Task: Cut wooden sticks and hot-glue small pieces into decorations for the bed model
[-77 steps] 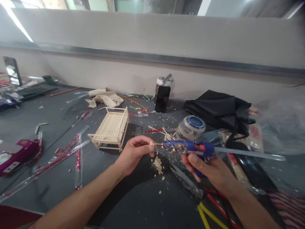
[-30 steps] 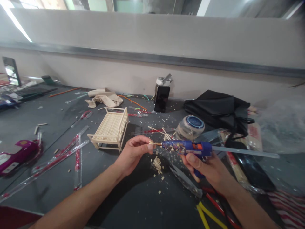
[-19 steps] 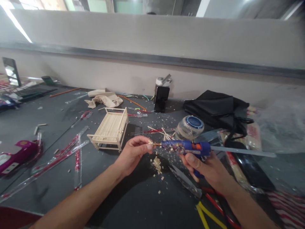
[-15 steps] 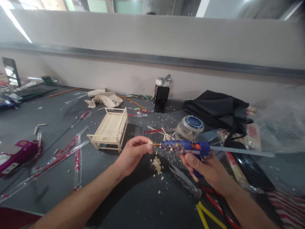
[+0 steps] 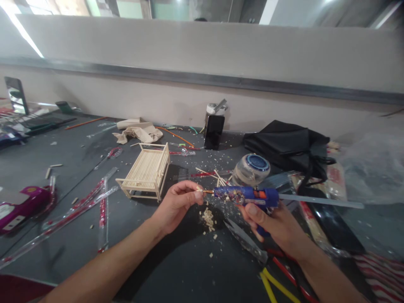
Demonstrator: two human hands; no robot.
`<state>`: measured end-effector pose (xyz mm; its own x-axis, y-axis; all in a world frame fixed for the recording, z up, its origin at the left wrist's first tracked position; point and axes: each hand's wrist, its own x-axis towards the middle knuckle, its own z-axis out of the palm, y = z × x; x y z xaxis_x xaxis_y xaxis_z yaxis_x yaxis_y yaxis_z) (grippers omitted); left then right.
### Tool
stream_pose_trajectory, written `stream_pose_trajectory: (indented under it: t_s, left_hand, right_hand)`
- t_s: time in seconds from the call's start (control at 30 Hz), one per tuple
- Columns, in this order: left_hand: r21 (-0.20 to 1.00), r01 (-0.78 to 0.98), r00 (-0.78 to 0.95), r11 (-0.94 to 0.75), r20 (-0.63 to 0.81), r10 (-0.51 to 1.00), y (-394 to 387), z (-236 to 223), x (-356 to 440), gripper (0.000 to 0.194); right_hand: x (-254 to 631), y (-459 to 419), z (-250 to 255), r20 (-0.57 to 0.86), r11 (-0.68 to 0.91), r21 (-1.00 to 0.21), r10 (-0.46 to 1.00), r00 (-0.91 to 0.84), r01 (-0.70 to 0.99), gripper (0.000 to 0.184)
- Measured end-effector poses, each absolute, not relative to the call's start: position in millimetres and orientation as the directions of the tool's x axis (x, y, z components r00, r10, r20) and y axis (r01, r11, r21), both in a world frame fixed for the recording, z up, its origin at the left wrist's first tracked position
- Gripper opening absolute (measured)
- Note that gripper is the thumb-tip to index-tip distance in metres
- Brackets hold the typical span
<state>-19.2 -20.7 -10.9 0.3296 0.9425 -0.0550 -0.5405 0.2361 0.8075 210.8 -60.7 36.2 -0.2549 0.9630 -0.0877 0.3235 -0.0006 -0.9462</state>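
Observation:
My right hand is wrapped round a blue hot glue gun, with a long clear glue stick sticking out of its back. The copper-coloured nozzle points left. At its tip, my left hand pinches a small pale wooden piece between thumb and forefinger; the fingers partly hide it. Left of that hand stands a miniature bed made of thin pale sticks. Below the nozzle lies a little heap of cut wooden bits.
A knife-like blade lies by my right hand. Behind the glue gun stand an upside-down jar and a propped phone. A black bag is at the back right. A purple tool and plastic wrappers lie on the left.
Almost nothing differs. Both hands hold the same position, with the nozzle still at the small wooden piece; the view has shifted very slightly.

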Motion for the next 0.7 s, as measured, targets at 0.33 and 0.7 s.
stream_pose_trajectory:
  t_s: [0.33,0.7]
  left_hand:
    - [0.85,-0.49,0.29,0.196,-0.053,0.955,-21.8,-6.7,-18.0,0.013]
    - [0.894,-0.42,0.278,0.155,-0.036,0.96,-22.8,-6.2,-18.5,0.013]
  right_hand:
    - [209.2,-62.0,37.2,-0.073,-0.002,-0.952,0.973,-0.221,0.307,0.043]
    - [207.6,-63.0,42.4,-0.064,0.016,-0.937,0.974,-0.217,0.349,0.048]
